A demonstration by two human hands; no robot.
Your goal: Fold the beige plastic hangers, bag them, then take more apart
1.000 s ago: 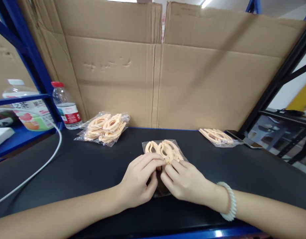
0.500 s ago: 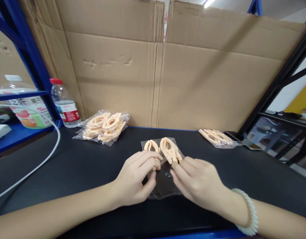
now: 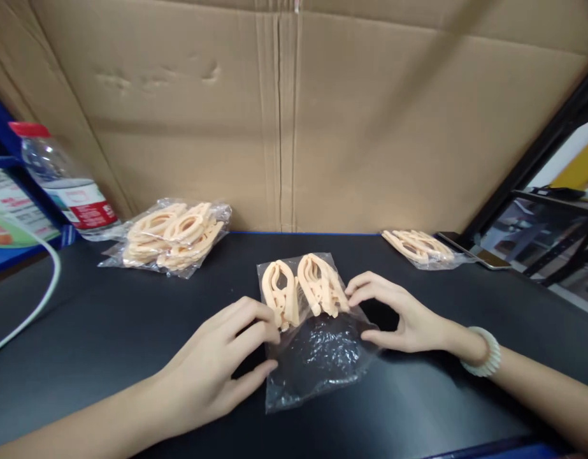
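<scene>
A clear plastic bag (image 3: 317, 363) lies flat on the black table before me, its near part wrinkled and shiny. At its far end are two peach-coloured folding hangers, a left one (image 3: 279, 296) and a right one (image 3: 322, 287), folded into loops side by side. My left hand (image 3: 231, 357) is at the bag's left edge, fingers apart, fingertips by the left hanger's lower end. On the other side my right hand (image 3: 394, 312) is open, thumb and fingers spread, fingertips at the bag's right edge beside the right hanger.
A stack of bagged hangers (image 3: 174, 236) sits at the back left beside a red-capped bottle (image 3: 74, 185). Another bagged bundle (image 3: 418, 247) and a phone (image 3: 487, 257) lie at the back right. Cardboard (image 3: 370, 127) walls the table's rear; a white cable (image 3: 50, 280) runs along the left.
Both hands have loosened and moved apart, uncovering the hangers and the bag's near part. The bag lies flatter. The camera view has tilted down and closer.
</scene>
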